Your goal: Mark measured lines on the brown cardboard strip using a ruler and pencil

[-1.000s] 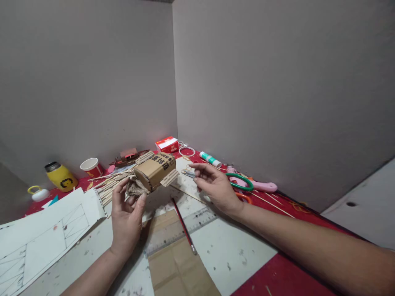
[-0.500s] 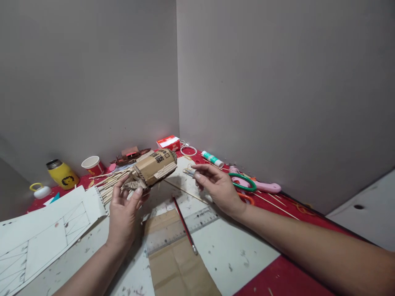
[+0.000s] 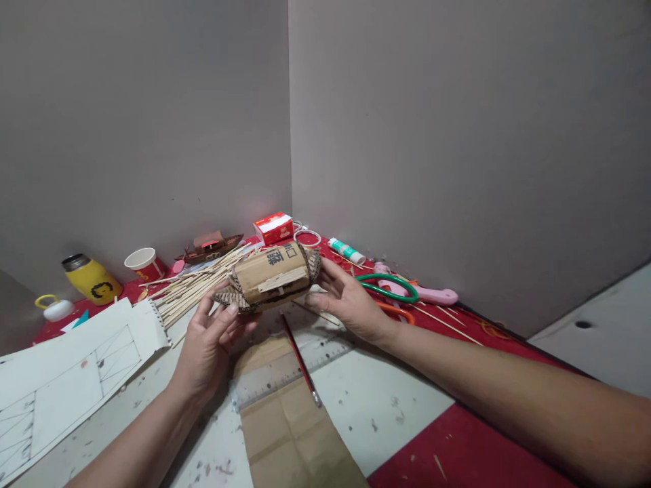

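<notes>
A cardboard model boat [image 3: 272,270] with a curved roof, printed dark characters and corrugated ends is held up above the table. My left hand [image 3: 211,335] is closed on its left end, thumb in front. At the right end, my right hand [image 3: 350,301] grips the boat, its fingers partly hidden behind. Pale wood strips run along the boat's near side. Below lie a clear ruler [image 3: 269,383], a dark red pencil [image 3: 301,359] and a sheet of brown cardboard [image 3: 300,440].
Thin wooden sticks [image 3: 190,295] and a drawing on paper [image 3: 66,379] lie left. Behind stand a yellow bottle [image 3: 91,278], paper cup [image 3: 145,266], brown model boat [image 3: 211,247] and red box [image 3: 273,229]. Green-handled scissors [image 3: 391,288] and a glue stick [image 3: 346,251] lie right, near the wall.
My right hand has moved left onto the boat's right end; the small thing it held between its fingers no longer shows. The boat has shifted right and turned slightly.
</notes>
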Demonstrator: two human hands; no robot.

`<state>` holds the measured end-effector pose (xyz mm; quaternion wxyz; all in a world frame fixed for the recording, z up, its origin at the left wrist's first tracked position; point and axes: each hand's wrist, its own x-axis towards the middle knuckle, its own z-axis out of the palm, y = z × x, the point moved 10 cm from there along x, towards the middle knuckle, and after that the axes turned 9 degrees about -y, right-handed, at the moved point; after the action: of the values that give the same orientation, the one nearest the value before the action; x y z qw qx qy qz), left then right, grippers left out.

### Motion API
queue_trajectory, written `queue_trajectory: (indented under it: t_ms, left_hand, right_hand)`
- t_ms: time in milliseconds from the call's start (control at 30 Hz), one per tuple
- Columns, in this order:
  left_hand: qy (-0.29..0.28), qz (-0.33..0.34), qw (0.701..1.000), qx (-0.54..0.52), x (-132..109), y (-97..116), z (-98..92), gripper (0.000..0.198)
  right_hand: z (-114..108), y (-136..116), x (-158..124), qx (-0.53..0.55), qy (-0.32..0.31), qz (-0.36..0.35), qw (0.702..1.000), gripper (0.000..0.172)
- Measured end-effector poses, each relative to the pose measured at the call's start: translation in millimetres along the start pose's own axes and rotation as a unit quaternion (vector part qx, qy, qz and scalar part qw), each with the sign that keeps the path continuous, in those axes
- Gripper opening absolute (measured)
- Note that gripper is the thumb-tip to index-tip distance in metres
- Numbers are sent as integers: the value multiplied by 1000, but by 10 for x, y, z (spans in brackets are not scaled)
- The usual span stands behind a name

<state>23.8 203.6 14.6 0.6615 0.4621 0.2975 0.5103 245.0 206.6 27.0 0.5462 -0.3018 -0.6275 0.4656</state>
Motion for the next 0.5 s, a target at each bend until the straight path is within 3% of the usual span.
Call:
queue_trajectory:
  t_ms: [267,500]
  left_hand:
    - [-23,-16,1000,-11,-2,-23,57,47]
    - [-20,-22,1000,-3,5,-42,31,48]
  right_hand:
    - [67,-45,4,42,-15,-10,999,62]
    - [82,-56,-4,44,-17,-6,999,62]
